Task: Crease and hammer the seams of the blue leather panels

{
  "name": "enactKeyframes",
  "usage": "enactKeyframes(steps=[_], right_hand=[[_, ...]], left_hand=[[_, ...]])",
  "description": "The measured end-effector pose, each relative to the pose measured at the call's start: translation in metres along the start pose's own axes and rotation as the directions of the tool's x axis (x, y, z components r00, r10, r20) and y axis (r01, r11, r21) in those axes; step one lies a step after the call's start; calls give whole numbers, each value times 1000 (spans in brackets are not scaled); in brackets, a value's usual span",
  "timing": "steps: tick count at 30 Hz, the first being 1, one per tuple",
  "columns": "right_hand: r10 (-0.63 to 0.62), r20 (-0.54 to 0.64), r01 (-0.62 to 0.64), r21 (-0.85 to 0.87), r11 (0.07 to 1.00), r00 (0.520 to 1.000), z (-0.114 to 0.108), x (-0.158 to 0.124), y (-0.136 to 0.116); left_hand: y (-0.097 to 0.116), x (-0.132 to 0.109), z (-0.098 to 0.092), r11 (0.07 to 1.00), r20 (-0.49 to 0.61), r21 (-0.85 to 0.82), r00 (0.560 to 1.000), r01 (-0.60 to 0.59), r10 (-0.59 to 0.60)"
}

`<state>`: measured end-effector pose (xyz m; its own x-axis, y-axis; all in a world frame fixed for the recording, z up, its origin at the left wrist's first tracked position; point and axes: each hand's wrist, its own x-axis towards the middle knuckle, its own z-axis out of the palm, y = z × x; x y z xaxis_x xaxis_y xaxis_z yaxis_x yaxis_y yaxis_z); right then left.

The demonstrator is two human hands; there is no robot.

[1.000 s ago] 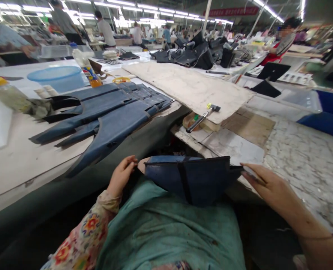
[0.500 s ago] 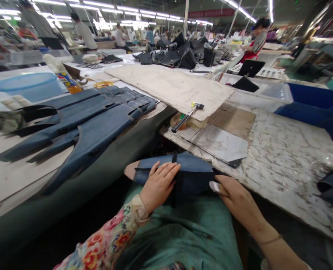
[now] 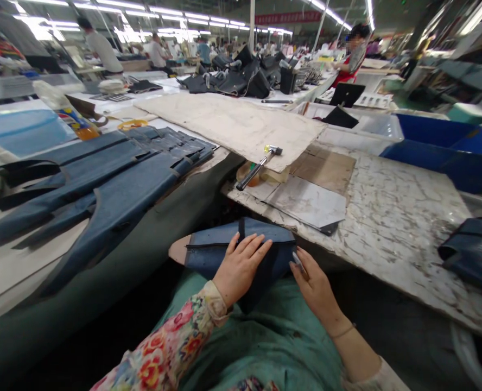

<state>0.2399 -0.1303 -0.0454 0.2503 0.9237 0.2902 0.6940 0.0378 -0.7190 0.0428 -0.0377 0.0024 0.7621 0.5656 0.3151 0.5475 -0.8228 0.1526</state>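
A blue leather-like bag piece (image 3: 208, 257) lies across my lap, on green cloth. It has a thin black line along its length, a black strap crossing it and a pinkish-tan left end. My left hand (image 3: 241, 267) rests flat on its middle with the fingers stretched out. At the piece's right end is my right hand (image 3: 315, 283), its thumb and fingers drawn together around a small pale object (image 3: 298, 263). I cannot make out what that object is, nor whether the fingers also grip the piece's edge.
Several blue panels (image 3: 135, 182) lie on the left table. Ahead, a hammer (image 3: 261, 165) rests on a cream sheet (image 3: 241, 127). The marbled worktop (image 3: 404, 209) to the right carries another blue piece (image 3: 475, 255), and a blue bin (image 3: 440, 146) stands behind it. A co-worker (image 3: 353, 57) is farther back.
The view has swung slightly right. My right hand has turned and drawn in at the piece's right end, its fingers now pointing more upward. My left hand stays flat on the piece.
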Motion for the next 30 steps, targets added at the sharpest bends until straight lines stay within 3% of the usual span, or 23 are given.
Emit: enactKeyframes(steps=[4, 10, 16, 20, 24, 30], right_hand=[[-9, 0, 9, 25, 1000, 1000, -1, -18, -2], [-27, 43, 27, -8, 1000, 999, -12, -17, -3], [3, 24, -3, -1, 1000, 1000, -20, 1, -13], [1, 67, -1, -2, 1000, 998, -24, 11, -18], [38, 67, -40, 31, 999, 997, -20, 4, -12], [194, -49, -180, 211, 961, 980, -15, -11, -4]], left_hand=[[3, 3, 6, 998, -9, 28, 999, -48, 48], [4, -2, 7, 993, -52, 65, 994, -98, 101], [13, 3, 2, 1000, -81, 22, 997, -14, 16], [22, 18, -4, 997, -15, 2, 997, 80, -80], [33, 28, 0, 1000, 55, -17, 998, 5, -4], [47, 30, 14, 996, 101, -34, 991, -84, 87]])
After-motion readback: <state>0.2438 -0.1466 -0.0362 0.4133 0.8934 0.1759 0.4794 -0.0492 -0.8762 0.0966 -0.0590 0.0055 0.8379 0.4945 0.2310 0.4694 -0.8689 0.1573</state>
